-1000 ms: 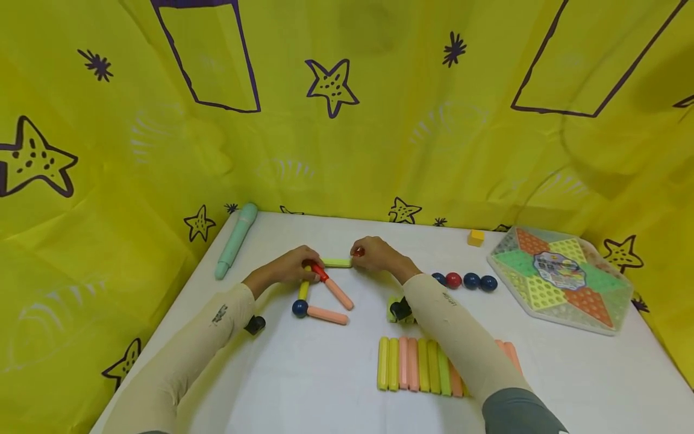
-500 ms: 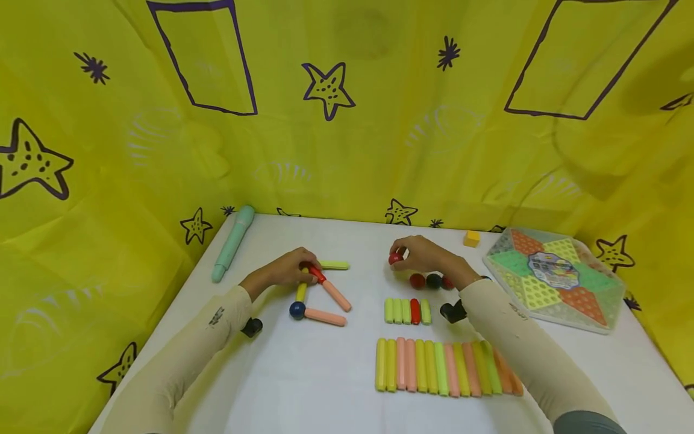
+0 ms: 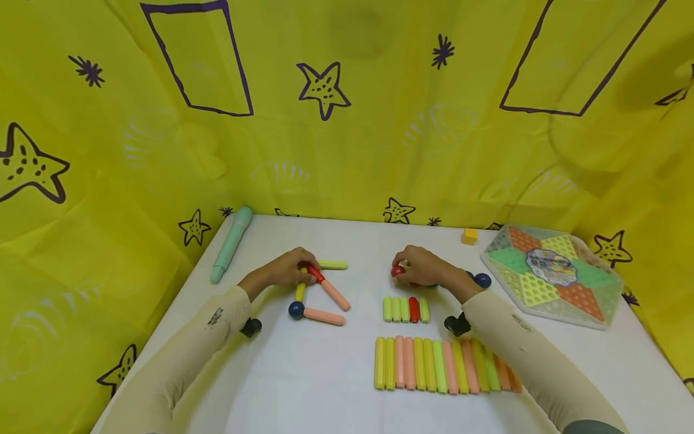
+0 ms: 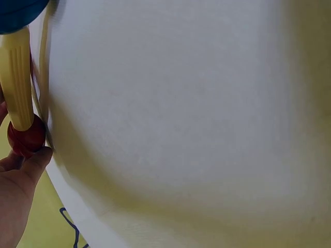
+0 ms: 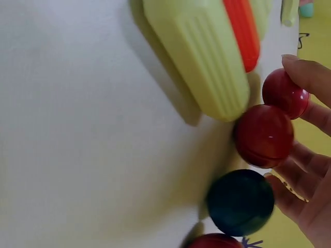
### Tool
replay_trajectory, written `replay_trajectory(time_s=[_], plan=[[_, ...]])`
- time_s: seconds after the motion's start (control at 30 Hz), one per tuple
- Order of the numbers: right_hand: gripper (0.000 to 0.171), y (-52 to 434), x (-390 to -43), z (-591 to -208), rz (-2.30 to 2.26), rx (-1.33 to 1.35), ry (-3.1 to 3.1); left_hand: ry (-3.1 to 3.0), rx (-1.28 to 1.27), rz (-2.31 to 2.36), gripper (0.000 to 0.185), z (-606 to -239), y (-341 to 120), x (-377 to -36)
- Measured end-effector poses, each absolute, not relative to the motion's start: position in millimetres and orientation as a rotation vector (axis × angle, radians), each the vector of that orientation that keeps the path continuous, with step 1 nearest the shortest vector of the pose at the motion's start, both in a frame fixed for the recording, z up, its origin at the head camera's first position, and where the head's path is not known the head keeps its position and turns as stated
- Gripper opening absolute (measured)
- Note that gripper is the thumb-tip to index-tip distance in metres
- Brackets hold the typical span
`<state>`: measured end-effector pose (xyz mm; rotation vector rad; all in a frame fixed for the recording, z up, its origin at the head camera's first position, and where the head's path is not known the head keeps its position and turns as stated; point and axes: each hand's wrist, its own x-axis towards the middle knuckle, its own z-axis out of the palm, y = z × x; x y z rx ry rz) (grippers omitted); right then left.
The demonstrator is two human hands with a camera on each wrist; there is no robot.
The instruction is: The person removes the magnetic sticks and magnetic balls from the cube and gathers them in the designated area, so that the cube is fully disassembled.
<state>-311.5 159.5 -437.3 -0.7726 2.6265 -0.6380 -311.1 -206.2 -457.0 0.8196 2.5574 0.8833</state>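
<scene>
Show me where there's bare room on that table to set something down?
Bare patches: the near left, before the blue ball, and the back middle between the green pen and yellow cube. Crowded: around the stick rows and game board.

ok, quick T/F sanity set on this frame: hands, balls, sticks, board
1. The right hand pinches a red ball. True.
2. The left hand lies flat on the long row of sticks. False: it grips the stick-and-ball figure, at its red ball.
3. The hexagonal game board lies at the table's right side. True.
4. The mint green pen stands upright. False: it lies flat near the left edge.
5. The short row of sticks holds one red stick. True.
</scene>
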Motion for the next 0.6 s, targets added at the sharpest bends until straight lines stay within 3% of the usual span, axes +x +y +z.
replay_trajectory(time_s=[0.6], plan=[[0.037,167.8,-307.6,-440.1,-0.625,-0.799,2.624,2.578,0.733,0.847,0.02,-458.8,-207.4,-312.0]])
